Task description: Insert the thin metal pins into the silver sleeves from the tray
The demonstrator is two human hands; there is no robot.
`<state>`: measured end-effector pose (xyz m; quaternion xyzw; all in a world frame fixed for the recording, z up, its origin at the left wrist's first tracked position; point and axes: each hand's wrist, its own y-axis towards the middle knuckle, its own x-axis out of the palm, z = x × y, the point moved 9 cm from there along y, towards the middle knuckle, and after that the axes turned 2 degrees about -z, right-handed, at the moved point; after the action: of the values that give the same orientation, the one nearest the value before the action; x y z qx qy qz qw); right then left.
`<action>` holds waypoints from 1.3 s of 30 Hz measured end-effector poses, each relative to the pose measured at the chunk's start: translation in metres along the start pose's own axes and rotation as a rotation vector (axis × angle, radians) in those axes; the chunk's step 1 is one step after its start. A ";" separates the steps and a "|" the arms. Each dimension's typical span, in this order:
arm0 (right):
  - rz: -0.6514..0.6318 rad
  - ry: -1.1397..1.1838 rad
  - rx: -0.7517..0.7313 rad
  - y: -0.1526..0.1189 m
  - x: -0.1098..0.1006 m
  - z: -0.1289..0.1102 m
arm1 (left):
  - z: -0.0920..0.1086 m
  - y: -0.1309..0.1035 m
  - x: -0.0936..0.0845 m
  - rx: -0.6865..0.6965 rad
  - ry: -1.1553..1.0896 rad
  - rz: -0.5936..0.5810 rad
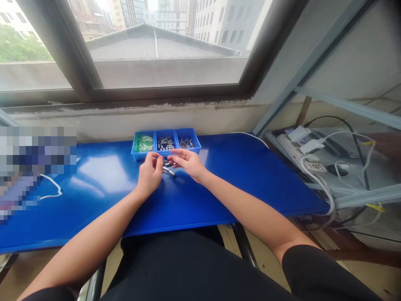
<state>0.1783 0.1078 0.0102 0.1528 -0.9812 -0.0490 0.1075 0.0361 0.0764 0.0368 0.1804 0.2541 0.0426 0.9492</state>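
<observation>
The silver metal cylinders [169,171] lie on the glossy blue table [188,205] between my hands, near my left fingertips. The clearest one's long axis slants from far left to near right, its near end pointing rightward towards me. Smooth and round, they would probably roll, so light fingertip contact square across that axis seems best. My left hand [150,173] curls, thumb close to fingers; my right hand [191,165] is loosely bent, its fingers partly spread. I cannot tell whether either pinches anything. Just beyond sits the three-compartment blue plastic tray [139,156].
</observation>
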 end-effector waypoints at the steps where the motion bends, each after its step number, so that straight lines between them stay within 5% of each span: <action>1: 0.005 -0.137 -0.025 -0.001 -0.001 -0.002 | -0.001 0.000 0.001 -0.001 0.016 -0.007; 8: -0.011 -0.940 -0.239 -0.007 0.008 -0.018 | -0.003 -0.001 0.007 0.023 0.078 -0.062; 19: -0.077 -1.063 -0.170 -0.004 0.007 -0.012 | -0.004 -0.001 0.009 0.019 0.102 -0.081; 30: -0.021 -1.041 -0.124 -0.004 -0.002 -0.010 | -0.003 0.000 0.009 0.001 0.129 -0.098; 39: 0.061 -0.371 -0.108 -0.004 -0.003 -0.010 | -0.002 0.002 0.012 0.013 0.172 -0.122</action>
<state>0.1842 0.1038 0.0184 0.1053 -0.9843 -0.1256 -0.0656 0.0460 0.0810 0.0305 0.1662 0.3452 -0.0017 0.9237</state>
